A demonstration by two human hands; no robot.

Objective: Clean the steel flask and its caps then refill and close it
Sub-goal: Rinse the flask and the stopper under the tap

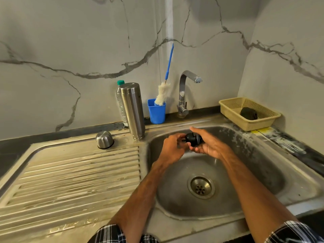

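Steel cap (104,139) lies mouth-down on the drainboard (70,172), and the steel flask (132,109) stands on end beside it, probably left to drain. Over the sink (263,165), the left hand (172,148) pinches one end of the black inner cap (192,138) while the right hand (210,147) cradles it in loosely curled fingers, likely so drips fall inside. The flask's small mark is unreadable.

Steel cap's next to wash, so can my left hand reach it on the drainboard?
Probably yes: nothing lies between the left hand and the steel cap, once it lets go of the black stopper.
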